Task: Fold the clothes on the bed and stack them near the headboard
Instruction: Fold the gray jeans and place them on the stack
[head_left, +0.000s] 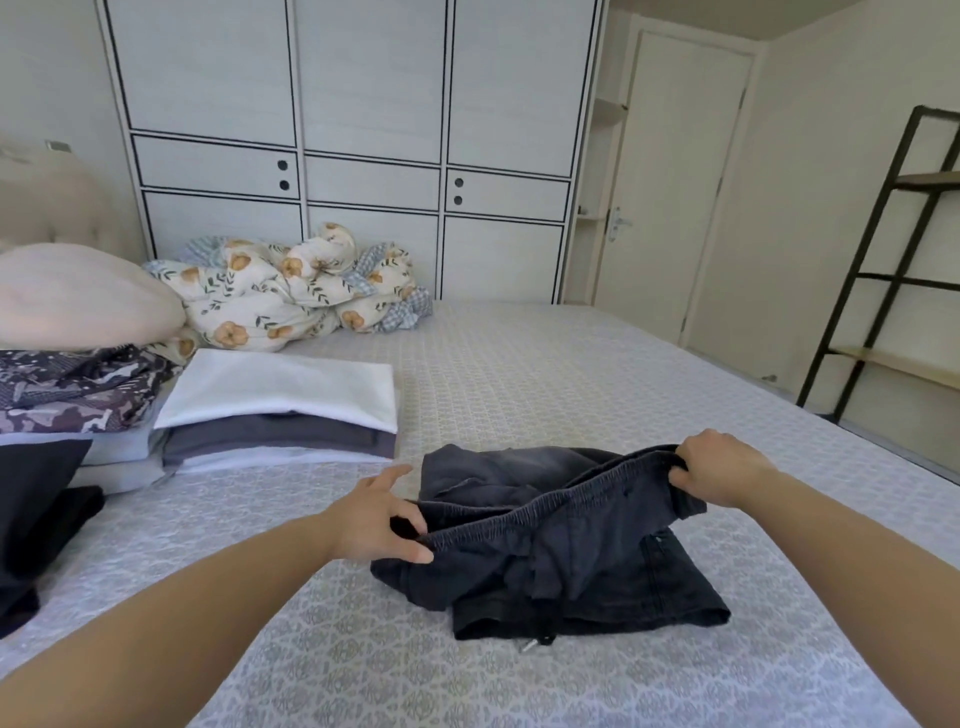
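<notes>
Head view is showing both hands gripping the dark shorts' (561, 551) waistband mid-bed: left hand (382, 519) pinching one end, right hand (719, 475) clutching the other. Folded stacks (275, 410) are already sitting toward the headboard (57, 202); these shorts are probably among the last.

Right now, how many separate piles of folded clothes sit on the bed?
2: a white-topped pile left of the hands, and a camo-topped pile further left by the pillow. Others may be out of frame.

White wardrobe (363, 130) with black-lined panels along the far wall, cream door (670, 182) with a metal handle (618, 224), black-framed ladder shelf (883, 270) at right, crumpled floral duvet (280, 291), pale pink pillow (78, 296), tufted beige headboard (47, 202)
</notes>
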